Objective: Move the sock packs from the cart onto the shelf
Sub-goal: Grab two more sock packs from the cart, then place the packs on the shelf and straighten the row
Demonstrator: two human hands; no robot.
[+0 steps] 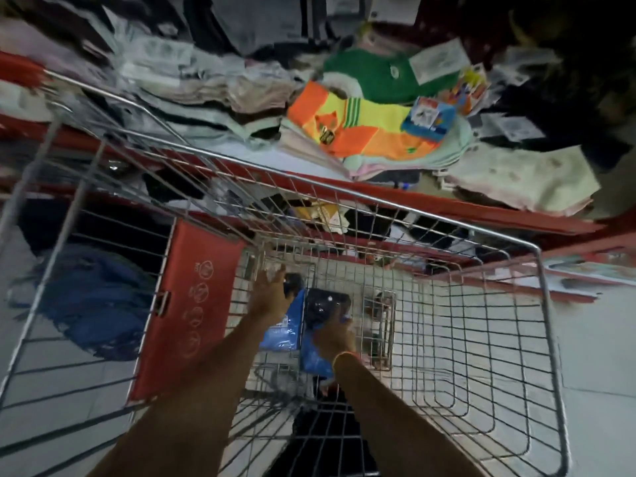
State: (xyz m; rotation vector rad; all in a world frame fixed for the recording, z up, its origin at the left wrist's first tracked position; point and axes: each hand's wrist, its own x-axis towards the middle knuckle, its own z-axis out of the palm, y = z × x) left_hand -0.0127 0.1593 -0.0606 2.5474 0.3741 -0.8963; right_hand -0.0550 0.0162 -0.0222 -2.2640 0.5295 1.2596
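Down in the silver wire cart [537,339], the right hand [335,339] is gripping a dark sock pack [325,304]; the left hand [270,294] is reaching open beside the blue sock pack [280,333], whose long side is pointing toward the shelf [447,204] above

Blue sock packs [280,327], silver cart [344,194], red shelf [481,206]

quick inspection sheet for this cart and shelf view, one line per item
surface: wire cart, floor visible through its mesh
job's things: blue sock packs and a dark pack low in the cart; shelf already piled with socks
clutter: orange-yellow socks and green socks on the shelf; dark blue bundle left of the cart
grippers: left hand open, reaching in; right hand on the packs, grip unclear
cables: nothing seen
surroundings: red flap on the cart; image blurred
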